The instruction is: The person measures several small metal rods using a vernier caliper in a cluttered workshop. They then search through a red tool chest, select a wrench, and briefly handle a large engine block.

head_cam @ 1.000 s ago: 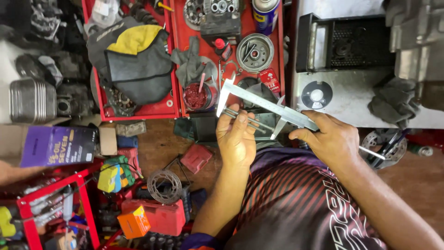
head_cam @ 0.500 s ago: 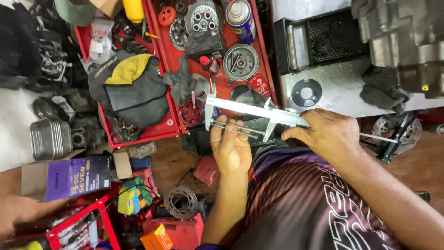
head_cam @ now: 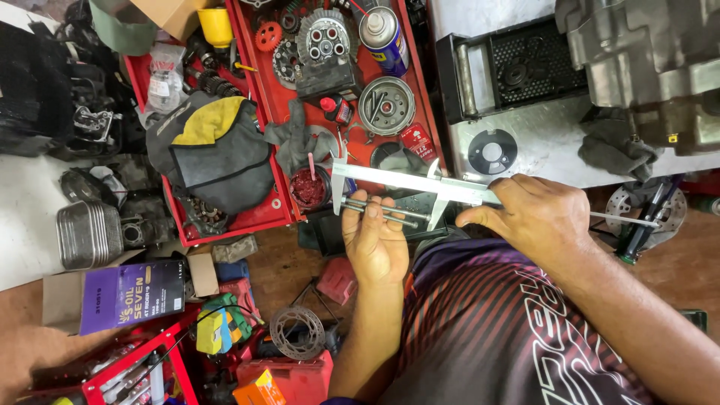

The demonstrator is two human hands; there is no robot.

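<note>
Fingers (head_cam: 367, 217) of the left hand (head_cam: 379, 244) are curled up around two long steel bolts (head_cam: 382, 210), pinching them side by side just under the beam of the vernier caliper (head_cam: 409, 182), while the right hand (head_cam: 536, 217) is closed over the caliper's sliding part, thumb and forefinger pressed on it. To read a length well, I'd say the bolts want to lie parallel to the caliper's beam, heads seated flat against its fixed jaw, with the slider eased in lightly rather than squeezed. The bolts sit between the caliper's two jaws, left ends at its fixed jaw, right ends near the sliding one; whether they touch I cannot tell. Above the caliper lies the red tray (head_cam: 420, 112) with a round clutch part (head_cam: 386, 105) and a spray can (head_cam: 382, 37); a small red cup (head_cam: 309, 187) stands just left of the caliper.
</note>
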